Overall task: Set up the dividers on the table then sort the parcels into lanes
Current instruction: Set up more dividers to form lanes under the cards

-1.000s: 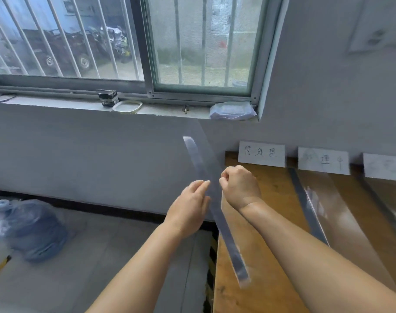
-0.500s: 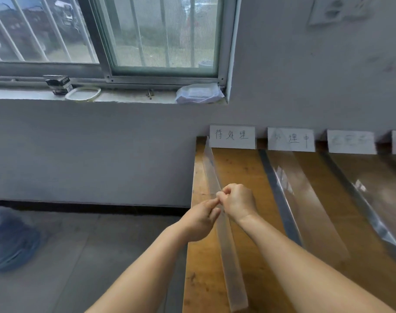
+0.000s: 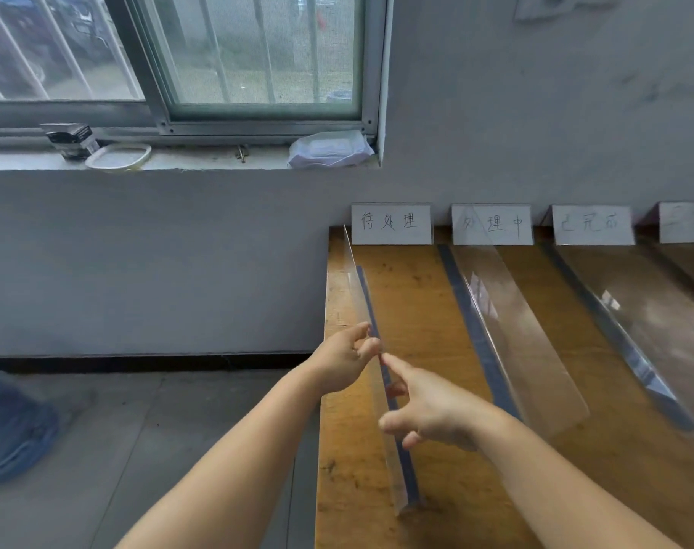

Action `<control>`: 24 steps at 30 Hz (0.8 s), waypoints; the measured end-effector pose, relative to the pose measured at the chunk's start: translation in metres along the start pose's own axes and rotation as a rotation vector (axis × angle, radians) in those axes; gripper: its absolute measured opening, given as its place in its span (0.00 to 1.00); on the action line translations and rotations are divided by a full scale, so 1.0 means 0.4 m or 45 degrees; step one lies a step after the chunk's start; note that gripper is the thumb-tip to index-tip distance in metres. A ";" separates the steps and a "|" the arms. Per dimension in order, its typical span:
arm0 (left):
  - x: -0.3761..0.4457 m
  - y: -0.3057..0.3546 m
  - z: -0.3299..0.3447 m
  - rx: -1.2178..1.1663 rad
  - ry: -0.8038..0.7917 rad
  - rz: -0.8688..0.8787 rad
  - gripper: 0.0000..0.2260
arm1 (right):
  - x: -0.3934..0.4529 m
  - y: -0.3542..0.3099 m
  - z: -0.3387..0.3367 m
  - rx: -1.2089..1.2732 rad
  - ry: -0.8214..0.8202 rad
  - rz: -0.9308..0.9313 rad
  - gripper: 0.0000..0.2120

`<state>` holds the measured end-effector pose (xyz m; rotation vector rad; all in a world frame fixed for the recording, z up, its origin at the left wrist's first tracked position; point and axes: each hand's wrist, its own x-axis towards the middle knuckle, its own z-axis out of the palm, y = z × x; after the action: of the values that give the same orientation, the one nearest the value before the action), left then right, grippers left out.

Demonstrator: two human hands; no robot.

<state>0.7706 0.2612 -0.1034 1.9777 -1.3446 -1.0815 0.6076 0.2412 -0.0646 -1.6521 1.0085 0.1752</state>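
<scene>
Left hand (image 3: 343,360) pinching top edge of clear divider (image 3: 363,311); right hand (image 3: 428,410) spread, forefinger touching same edge. Standing upright along left edge of wooden table (image 3: 416,311), lower centre of frame.

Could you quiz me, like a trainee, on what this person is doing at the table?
1. True or false: the leftmost divider stands near the table's left edge.
2. How many paper labels stand against the wall? A two, B four, C six.
3. Fill in: the left hand and right hand are both at the ____ divider.

Key: 1 true. 2 B; the fourth label is cut off by the frame edge. 3 leftmost.
</scene>
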 end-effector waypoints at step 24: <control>0.027 0.039 -0.014 -0.042 0.212 -0.021 0.22 | 0.036 -0.040 0.067 -0.319 0.404 -0.069 0.24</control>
<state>0.7691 0.2449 -0.0918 2.0098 -1.2170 -0.9181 0.6377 0.2566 -0.0711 -1.9759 1.2153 0.0008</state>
